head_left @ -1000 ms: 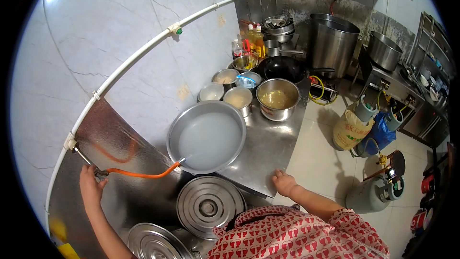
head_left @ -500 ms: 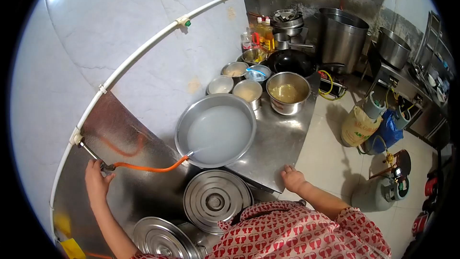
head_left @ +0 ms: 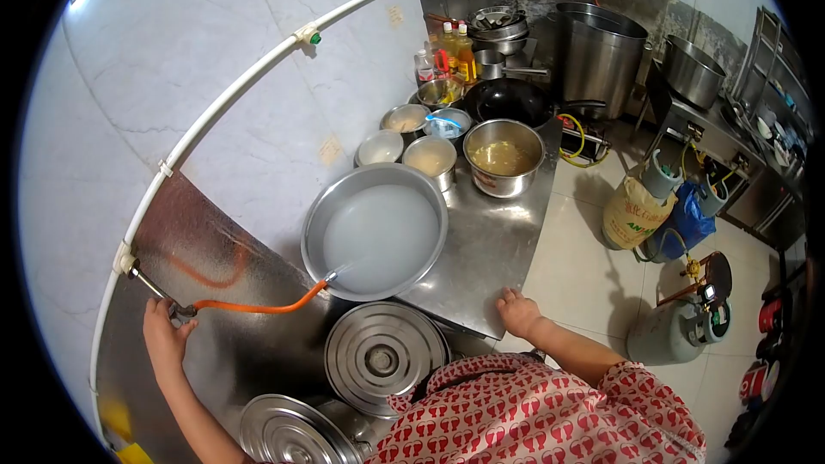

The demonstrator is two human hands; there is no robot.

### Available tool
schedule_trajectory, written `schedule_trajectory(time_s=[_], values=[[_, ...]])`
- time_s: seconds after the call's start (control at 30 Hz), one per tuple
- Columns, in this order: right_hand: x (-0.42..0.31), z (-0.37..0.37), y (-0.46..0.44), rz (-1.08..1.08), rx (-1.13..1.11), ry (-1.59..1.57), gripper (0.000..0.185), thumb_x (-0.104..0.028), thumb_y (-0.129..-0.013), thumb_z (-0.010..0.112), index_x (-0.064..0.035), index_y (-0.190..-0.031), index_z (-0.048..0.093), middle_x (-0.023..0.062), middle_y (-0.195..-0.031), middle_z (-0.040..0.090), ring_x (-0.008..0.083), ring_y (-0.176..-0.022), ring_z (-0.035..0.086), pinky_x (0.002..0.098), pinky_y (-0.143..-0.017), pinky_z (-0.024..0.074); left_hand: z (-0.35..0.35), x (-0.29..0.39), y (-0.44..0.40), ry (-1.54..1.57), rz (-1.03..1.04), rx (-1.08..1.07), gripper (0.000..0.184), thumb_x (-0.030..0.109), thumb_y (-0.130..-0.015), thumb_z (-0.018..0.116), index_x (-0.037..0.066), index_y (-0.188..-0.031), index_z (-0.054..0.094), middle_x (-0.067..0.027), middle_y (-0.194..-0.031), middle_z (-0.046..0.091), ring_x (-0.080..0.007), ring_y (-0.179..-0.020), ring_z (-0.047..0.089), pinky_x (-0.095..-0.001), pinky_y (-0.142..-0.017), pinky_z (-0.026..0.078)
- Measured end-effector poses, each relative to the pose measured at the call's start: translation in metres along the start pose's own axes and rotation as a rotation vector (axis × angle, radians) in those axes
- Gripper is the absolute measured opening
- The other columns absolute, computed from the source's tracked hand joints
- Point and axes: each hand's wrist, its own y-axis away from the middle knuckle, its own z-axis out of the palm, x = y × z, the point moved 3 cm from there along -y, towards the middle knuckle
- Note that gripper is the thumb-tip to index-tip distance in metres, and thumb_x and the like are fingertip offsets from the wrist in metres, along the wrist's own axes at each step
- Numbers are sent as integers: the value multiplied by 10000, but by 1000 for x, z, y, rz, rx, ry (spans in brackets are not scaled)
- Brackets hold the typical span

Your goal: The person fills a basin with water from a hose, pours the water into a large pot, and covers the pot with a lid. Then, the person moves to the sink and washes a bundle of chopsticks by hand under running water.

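Observation:
My left hand (head_left: 168, 332) is at the metal tap (head_left: 182, 310) on the wall pipe, its fingers and thumb around the tap's end. From this tap an orange hose (head_left: 258, 307) runs to the rim of a wide grey metal basin (head_left: 441, 245). Water flows from the hose's tip into the basin, which holds cloudy whitish water (head_left: 378, 228). On the right, my right hand (head_left: 518, 311) rests at the steel counter's (head_left: 481, 266) front edge, fingers laid out and holding nothing.
Behind the basin stand several bowls, a pot of yellowish liquid (head_left: 504, 157), a black wok (head_left: 510, 101) and oil bottles (head_left: 466, 56). Lidded steel pots (head_left: 387, 361) stand close to my body. Gas cylinders (head_left: 666, 335) stand on the tiled floor (head_left: 580, 249) at right.
The view has shifted slightly, so most things appear a little further left and up. My right hand's fingers look more stretched out; my left hand stays at the tap. Water still runs.

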Motion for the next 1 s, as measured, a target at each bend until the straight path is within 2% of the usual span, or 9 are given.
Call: schedule_trajectory(time_s=[0.4, 0.7, 0.9, 1.0], values=[[1, 4, -2, -11, 0, 22, 293, -141, -848, 417, -22, -1093, 526, 234, -1335, 370, 341, -1227, 399, 391, -932, 436, 4, -5, -1, -1, 9, 30, 506, 54, -496, 802, -41, -937, 574, -154, -902, 536, -332, -824, 549, -387, -708, 450], [3, 10, -3, -18, 10, 21, 284, -124, -837, 438, -19, -1085, 528, 218, -1335, 377, 329, -1222, 406, 379, -917, 449, 0, 5, -1, 13, -64, 10, 475, 38, -527, 785, -48, -943, 572, -164, -921, 537, -343, -849, 549, -392, -739, 446], [1, 4, 0, -6, -26, 0, 313, -113, -831, 466, 9, -1114, 519, 263, -1340, 352, 349, -1239, 386, 384, -906, 455, 13, -17, 2, 45, -51, 60, 500, 14, -538, 775, -57, -980, 552, -208, -1017, 532, -381, -938, 528, -400, -809, 434], [2, 8, -3, 6, -40, -34, 321, -112, -833, 463, 18, -1121, 514, 264, -1344, 348, 351, -1240, 385, 387, -904, 457, 28, -51, 2, -53, -47, -47, 551, 56, -650, 742, -40, -1136, 501, -208, -1162, 494, -357, -1052, 501, -398, -894, 409]])
